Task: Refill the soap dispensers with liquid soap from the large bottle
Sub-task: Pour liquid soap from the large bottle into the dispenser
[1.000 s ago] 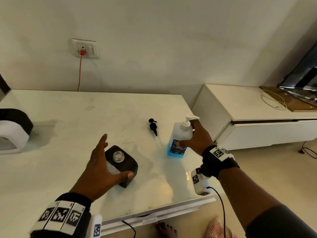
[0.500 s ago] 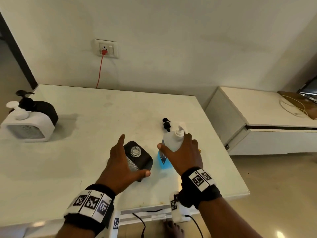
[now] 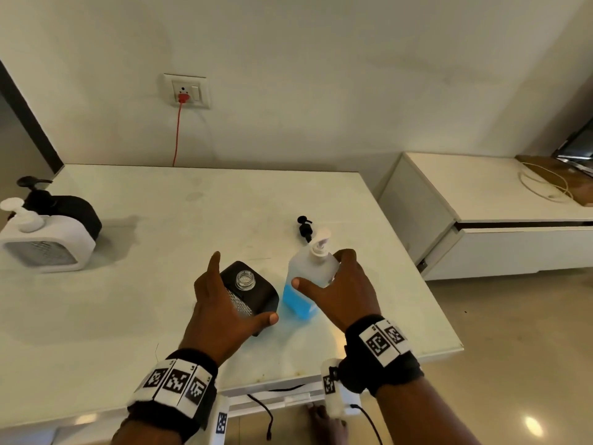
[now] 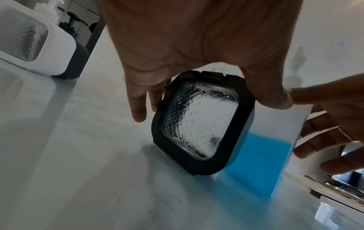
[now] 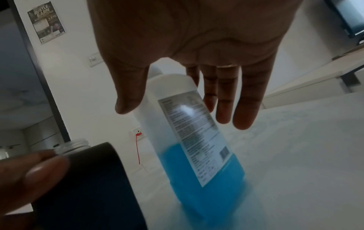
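Observation:
A black soap dispenser (image 3: pixel 260 295) with a clear open neck (image 3: pixel 245 279) stands near the table's front edge. My left hand (image 3: pixel 241 289) holds it, thumb at its near corner and fingers along its far left side; the left wrist view shows its patterned clear window (image 4: pixel 199 121). Right beside it stands the large clear bottle (image 3: pixel 298 298), partly full of blue soap, with a white pump on top. My right hand (image 3: pixel 321 268) grips the bottle, thumb on its front and fingers round its right side. A black pump head (image 3: pixel 305 226) lies just behind the bottle.
A white dispenser (image 3: pixel 41 244) and a black one (image 3: pixel 69 213), both with pumps on, stand at the far left of the white table (image 3: pixel 160 220). A red cord hangs from the wall socket (image 3: pixel 186 91). A low white cabinet (image 3: pixel 481 194) stands to the right.
My right hand has brought the large bottle left and nearer, right next to the black dispenser. The left hand has stayed on the dispenser. The head view has swung left.

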A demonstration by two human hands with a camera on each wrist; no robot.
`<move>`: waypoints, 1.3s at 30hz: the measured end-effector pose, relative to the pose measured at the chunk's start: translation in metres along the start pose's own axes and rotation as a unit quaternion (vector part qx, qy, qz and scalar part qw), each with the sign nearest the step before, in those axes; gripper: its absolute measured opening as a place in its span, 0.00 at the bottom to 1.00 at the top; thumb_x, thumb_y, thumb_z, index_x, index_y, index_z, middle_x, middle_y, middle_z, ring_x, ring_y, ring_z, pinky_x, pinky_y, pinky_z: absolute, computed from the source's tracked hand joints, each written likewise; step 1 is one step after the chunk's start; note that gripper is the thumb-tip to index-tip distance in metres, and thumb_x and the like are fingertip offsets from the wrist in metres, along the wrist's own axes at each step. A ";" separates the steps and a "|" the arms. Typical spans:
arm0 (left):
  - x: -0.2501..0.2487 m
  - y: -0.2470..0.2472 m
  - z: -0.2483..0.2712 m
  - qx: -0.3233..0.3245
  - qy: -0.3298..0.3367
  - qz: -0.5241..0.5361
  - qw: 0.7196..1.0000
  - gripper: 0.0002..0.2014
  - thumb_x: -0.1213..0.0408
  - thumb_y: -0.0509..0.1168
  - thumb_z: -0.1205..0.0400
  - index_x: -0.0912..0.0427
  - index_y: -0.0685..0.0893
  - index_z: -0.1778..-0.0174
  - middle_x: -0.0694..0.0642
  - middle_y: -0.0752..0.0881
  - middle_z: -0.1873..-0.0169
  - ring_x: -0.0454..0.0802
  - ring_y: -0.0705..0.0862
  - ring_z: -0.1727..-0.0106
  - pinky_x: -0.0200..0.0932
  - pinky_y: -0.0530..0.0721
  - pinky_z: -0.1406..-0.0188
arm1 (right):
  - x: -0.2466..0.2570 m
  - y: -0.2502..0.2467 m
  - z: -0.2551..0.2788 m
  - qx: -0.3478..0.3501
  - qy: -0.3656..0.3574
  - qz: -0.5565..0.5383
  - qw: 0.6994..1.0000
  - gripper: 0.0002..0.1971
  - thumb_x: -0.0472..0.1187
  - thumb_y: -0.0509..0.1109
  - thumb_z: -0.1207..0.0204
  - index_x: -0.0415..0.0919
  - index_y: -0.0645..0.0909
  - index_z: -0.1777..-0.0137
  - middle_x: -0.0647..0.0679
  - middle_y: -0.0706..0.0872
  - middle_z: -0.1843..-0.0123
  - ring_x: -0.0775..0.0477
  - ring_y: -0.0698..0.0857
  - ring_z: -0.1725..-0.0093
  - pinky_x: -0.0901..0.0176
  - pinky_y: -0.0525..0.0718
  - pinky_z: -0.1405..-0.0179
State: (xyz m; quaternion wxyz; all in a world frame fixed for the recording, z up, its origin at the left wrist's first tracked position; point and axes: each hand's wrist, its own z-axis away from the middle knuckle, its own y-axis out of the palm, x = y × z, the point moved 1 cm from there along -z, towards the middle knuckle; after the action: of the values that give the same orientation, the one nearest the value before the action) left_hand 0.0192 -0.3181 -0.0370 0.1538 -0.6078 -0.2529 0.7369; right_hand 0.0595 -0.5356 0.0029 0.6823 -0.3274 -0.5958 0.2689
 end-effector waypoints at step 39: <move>0.013 -0.002 0.008 0.110 0.083 0.137 0.981 0.64 0.63 0.91 0.42 0.38 0.55 0.18 0.40 0.67 0.27 0.12 0.71 0.38 0.28 0.88 0.53 | 0.007 0.021 0.008 0.019 -0.069 -0.017 0.997 0.46 0.74 0.75 0.39 0.55 0.63 0.25 0.54 0.76 0.36 0.55 0.76 0.45 0.60 0.80 0.45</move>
State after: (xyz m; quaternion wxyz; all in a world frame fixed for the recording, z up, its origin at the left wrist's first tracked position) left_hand 0.0081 -0.3109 -0.0454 0.1379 -0.6747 -0.0710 0.7216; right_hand 0.0527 -0.5160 -0.0080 0.6501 -0.2847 -0.6418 0.2904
